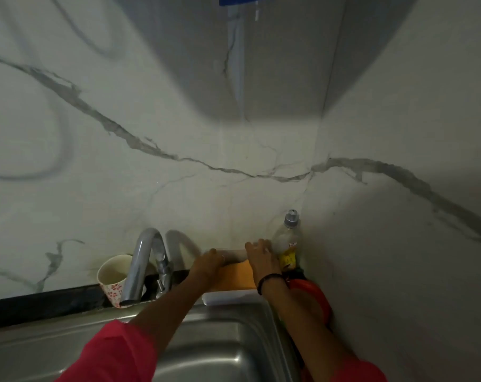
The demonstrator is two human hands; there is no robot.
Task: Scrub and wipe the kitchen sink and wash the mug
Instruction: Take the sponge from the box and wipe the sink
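Red sleeves frame the steel sink, which lies nearest the viewer. Left hand rests on one orange sponge, fingers curled over its far edge; whether the grip is clamped cannot be told. Right hand lies with fingers spread, grip apart, touching one clear bottle in the wall corner. One white tray carries the sponge. One floral mug stands on the desk behind one faucet.

A dark worktop runs along the marble wall. On it stand a flowered mug, a tap, a white tray and a clear bottle in the corner.
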